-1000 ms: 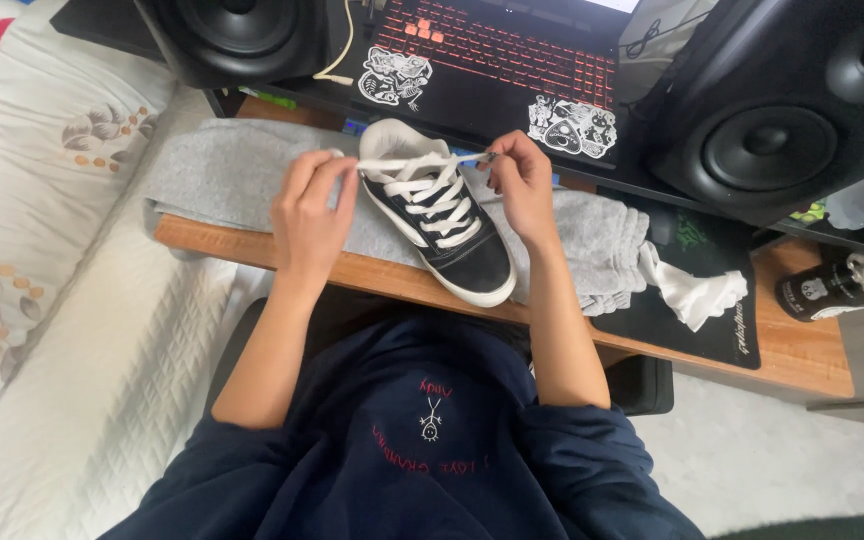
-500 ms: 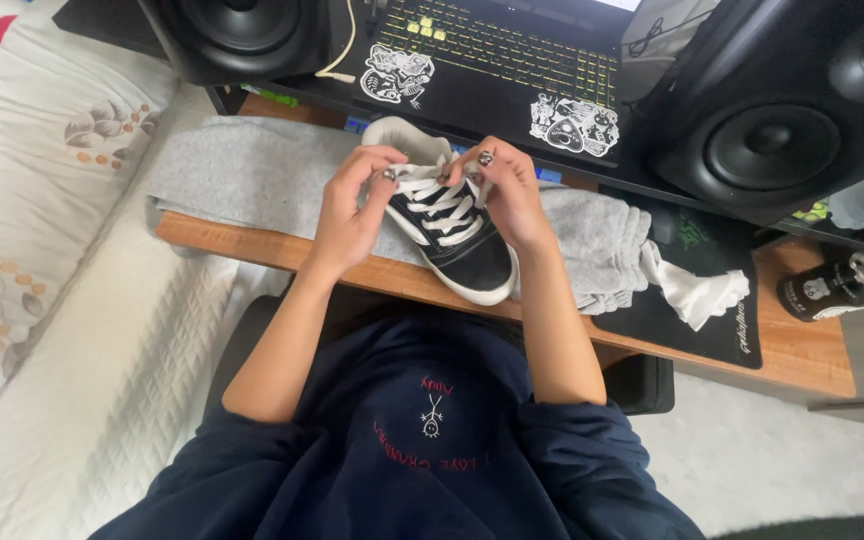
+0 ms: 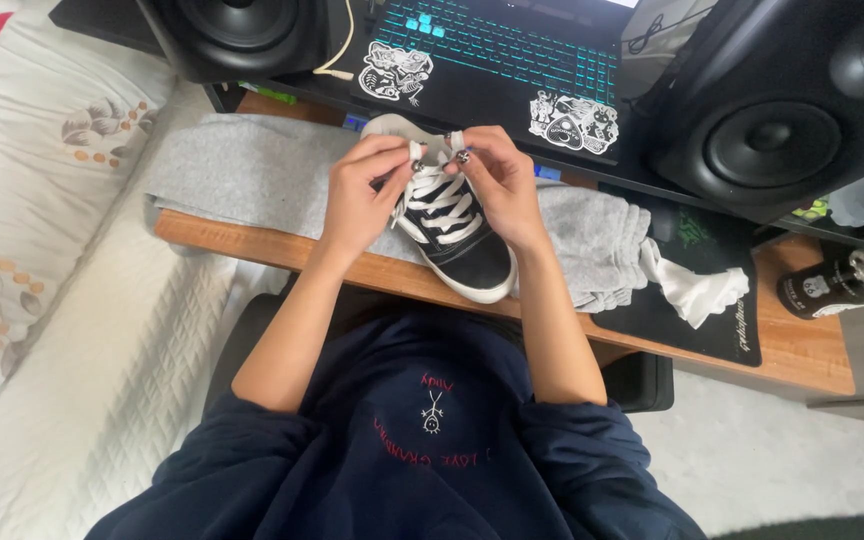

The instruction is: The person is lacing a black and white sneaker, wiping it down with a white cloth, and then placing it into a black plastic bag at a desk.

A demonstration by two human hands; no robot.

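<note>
Black sneaker (image 3: 462, 245) with white laces (image 3: 442, 200) lies on a grey cloth (image 3: 252, 180) on my wooden desk (image 3: 802, 350); my left hand (image 3: 360, 195) and right hand (image 3: 497, 185) each pinch a lace end, before the laptop (image 3: 497, 60).

Home bedroom desk: quilted bed (image 3: 72, 330) beside wooden desk (image 3: 772, 350), laptop (image 3: 502, 60), 2 black speakers (image 3: 782, 110).

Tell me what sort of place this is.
Probably a bedroom desk at home: a wooden desk with a laptop between two big speakers, and a quilted bed right beside it. Both hands work a shoe's laces.
</note>
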